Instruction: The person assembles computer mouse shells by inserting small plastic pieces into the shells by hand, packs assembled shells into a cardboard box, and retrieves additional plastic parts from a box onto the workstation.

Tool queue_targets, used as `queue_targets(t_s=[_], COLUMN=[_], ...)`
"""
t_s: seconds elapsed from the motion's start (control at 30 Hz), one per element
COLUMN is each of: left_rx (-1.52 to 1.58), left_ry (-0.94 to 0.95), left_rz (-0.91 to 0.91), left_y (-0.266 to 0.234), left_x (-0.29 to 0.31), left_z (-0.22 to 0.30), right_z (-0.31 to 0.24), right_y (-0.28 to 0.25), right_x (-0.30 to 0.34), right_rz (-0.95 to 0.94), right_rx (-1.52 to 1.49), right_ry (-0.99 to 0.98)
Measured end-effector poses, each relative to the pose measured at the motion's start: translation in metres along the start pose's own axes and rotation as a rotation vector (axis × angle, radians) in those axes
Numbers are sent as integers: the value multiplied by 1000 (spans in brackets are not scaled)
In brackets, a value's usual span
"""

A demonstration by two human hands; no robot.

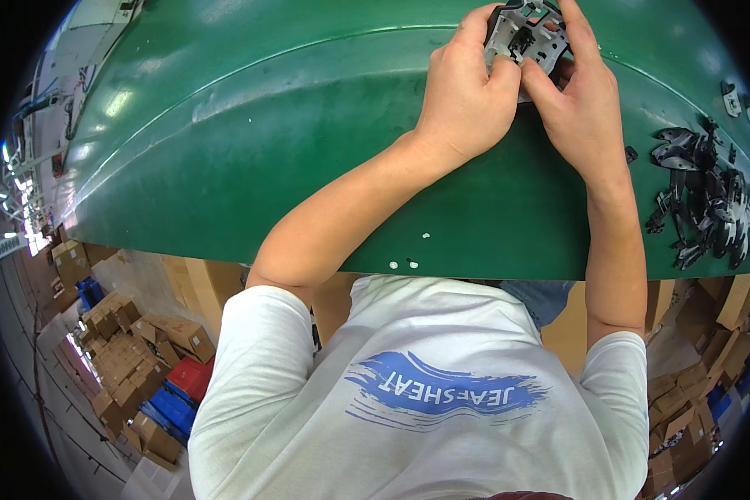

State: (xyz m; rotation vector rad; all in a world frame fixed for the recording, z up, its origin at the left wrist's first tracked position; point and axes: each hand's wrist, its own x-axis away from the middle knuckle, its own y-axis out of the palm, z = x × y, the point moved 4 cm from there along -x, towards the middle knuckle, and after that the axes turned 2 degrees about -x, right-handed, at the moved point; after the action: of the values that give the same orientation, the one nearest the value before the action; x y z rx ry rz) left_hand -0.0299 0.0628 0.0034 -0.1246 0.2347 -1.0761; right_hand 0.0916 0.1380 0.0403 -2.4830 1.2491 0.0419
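Note:
Both hands grip a grey and black plastic housing [532, 35] at the far edge of the view, its inner side with posts and black parts facing up. My left hand [473, 87] wraps its left side, the thumb pressing on the near rim. Around the right side goes my right hand [577, 100], its thumb beside the left one and its fingers partly hidden under the housing. It looks like a game controller shell, though part of it is cut off by the frame's top.
On the green table [325, 167] a pile of black and grey plastic parts [708, 196] lies at the right. Small white pieces [413, 265] sit near the front edge. Cardboard boxes [129, 358] and blue crates [171, 408] stand on the floor at the left.

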Motion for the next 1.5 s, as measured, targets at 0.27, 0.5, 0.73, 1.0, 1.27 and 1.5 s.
queue_targets(t_s=[0.27,0.5,0.73,1.0,1.27,1.5], left_rx=[615,626,937,1045,785,795], left_ry=[-217,-164,-152,54,-48,95], left_rz=[-381,-399,-449,-655,-451,-521], left_y=[-2,-13,-2,-8,-5,7], left_x=[-8,-11,-13,-14,-7,-2], left_z=[3,14,21,23,29,29], right_z=[14,1,11,5,7,22], right_y=[-18,-20,-28,-25,-24,-32], right_x=[-6,-4,-10,-9,-10,-12], right_rz=[-52,-93,-123,-91,-97,-198], right_rx=[-470,-611,-701,-732,-738,-689], right_ry=[237,170,91,22,-9,-126])
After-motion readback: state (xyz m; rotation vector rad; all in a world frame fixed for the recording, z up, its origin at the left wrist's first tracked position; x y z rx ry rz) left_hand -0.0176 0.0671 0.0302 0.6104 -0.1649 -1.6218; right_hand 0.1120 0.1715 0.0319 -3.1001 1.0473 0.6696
